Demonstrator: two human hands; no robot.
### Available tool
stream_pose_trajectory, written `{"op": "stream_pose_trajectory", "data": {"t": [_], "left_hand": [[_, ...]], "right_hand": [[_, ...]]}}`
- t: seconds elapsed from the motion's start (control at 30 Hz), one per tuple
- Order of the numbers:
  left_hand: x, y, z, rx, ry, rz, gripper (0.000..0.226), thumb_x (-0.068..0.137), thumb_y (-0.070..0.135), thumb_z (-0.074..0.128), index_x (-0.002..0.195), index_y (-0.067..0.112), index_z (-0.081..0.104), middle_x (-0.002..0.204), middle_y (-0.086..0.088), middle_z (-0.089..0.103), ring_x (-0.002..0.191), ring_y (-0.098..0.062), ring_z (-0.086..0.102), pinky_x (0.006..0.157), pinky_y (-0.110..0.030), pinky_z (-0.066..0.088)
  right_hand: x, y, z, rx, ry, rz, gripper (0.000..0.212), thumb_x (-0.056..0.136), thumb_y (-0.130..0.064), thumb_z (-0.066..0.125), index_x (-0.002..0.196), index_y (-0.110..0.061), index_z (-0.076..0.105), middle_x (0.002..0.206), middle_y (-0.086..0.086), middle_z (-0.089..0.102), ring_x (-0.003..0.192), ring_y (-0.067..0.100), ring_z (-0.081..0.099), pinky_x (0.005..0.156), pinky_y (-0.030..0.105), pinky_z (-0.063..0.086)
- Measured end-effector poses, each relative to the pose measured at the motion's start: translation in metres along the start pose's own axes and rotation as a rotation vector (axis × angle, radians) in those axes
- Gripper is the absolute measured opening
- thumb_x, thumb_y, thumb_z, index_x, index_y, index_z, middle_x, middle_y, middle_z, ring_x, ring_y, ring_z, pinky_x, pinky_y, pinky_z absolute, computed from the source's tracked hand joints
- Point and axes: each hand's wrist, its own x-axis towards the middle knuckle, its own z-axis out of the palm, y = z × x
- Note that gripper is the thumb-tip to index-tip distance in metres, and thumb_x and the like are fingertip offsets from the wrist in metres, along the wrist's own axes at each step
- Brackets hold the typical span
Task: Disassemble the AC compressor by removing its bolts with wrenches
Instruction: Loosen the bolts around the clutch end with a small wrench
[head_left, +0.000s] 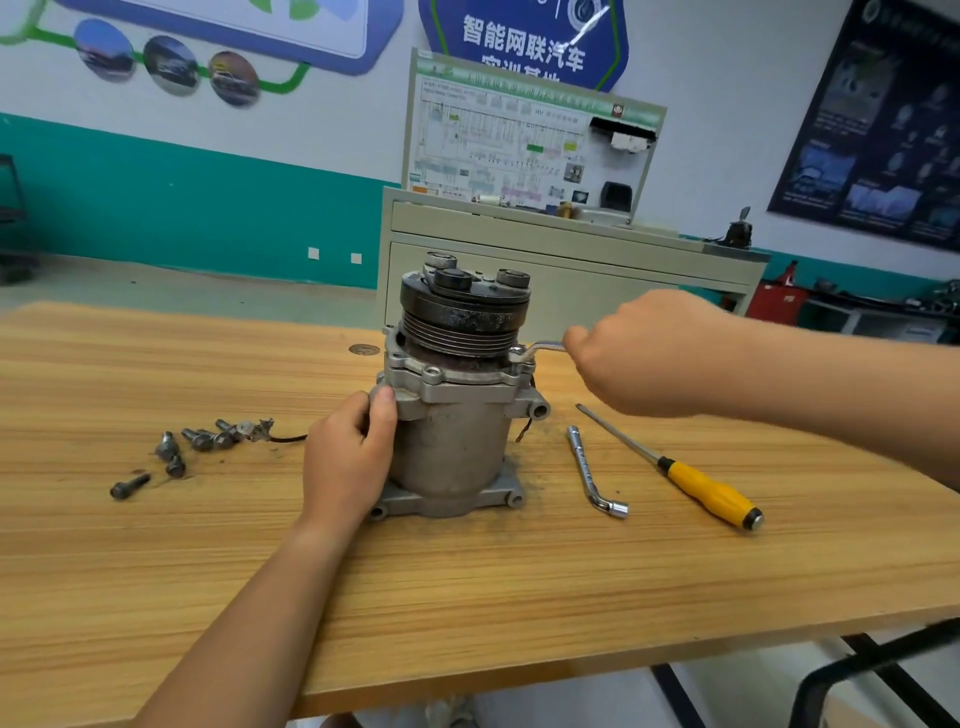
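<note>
The person at the table is in the middle of the bolt work: the compressor stands upright on its base near the middle of the wooden top, and the right hand is closed round the shank of a wrench whose ring end sits on the right side of the upper flange, just under the grooved pulley. The left hand grips the left side of the housing, thumb curled over the flange edge, bracing it. I judge the next move needs a firm swing of the wrench while the body is kept from twisting (the bolt head itself is hidden under the ring). The casting looks grey, dusty and greasy. Loose bolts lie to its left; an L-shaped socket wrench and a yellow-handled screwdriver lie to its right.
</note>
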Motion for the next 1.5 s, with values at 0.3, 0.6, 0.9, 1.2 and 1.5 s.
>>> {"op": "stream_pose_trajectory", "data": {"t": [0.3,0.6,0.9,1.2,1.5], "left_hand": [[-0.001,0.002,0.0,-0.016,-0.011,-0.001,0.047,0.08,0.057,0.03,0.054,0.018,0.033,0.05,0.003,0.034,0.048,-0.008,0.029,0.051,-0.032,0.024],[0.001,0.0,0.0,0.01,0.004,0.012,0.053,0.079,0.057,0.029,0.057,0.01,0.038,0.051,-0.001,0.036,0.05,-0.011,0.031,0.051,-0.033,0.024],[-0.001,0.003,0.001,0.043,0.016,0.02,0.048,0.081,0.057,0.028,0.056,0.016,0.033,0.05,0.002,0.033,0.049,-0.015,0.031,0.051,-0.034,0.024],[-0.001,0.003,0.0,0.046,0.025,0.008,0.047,0.079,0.058,0.029,0.054,0.018,0.03,0.048,0.002,0.033,0.049,-0.016,0.031,0.051,-0.035,0.024],[0.001,-0.001,0.002,0.015,0.02,0.005,0.053,0.079,0.058,0.028,0.056,0.011,0.036,0.051,-0.003,0.037,0.052,-0.018,0.035,0.051,-0.035,0.026]], "right_hand": [[0.042,0.024,0.042,0.085,0.077,-0.013,0.01,0.092,-0.005,0.037,0.101,-0.008,0.042,0.057,-0.003,0.04,0.05,0.016,0.042,0.056,0.029,0.044],[0.078,-0.014,0.073,0.449,0.367,0.218,0.026,0.097,-0.011,0.037,0.119,-0.008,0.051,0.093,0.007,0.066,0.087,0.024,0.062,0.11,0.042,0.018],[-0.01,0.001,0.036,0.581,0.251,0.483,0.008,0.099,-0.02,0.038,0.091,-0.018,0.039,0.061,-0.001,0.041,0.05,0.012,0.039,0.041,0.025,0.022],[-0.015,-0.022,0.01,0.273,0.056,0.265,0.021,0.091,-0.004,0.043,0.11,-0.01,0.047,0.059,-0.001,0.027,0.046,0.013,0.024,0.04,0.024,0.019],[-0.012,-0.018,0.026,0.209,0.071,0.212,0.025,0.092,-0.006,0.042,0.117,-0.012,0.042,0.057,-0.004,0.028,0.044,0.011,0.025,0.039,0.023,0.018]]}}
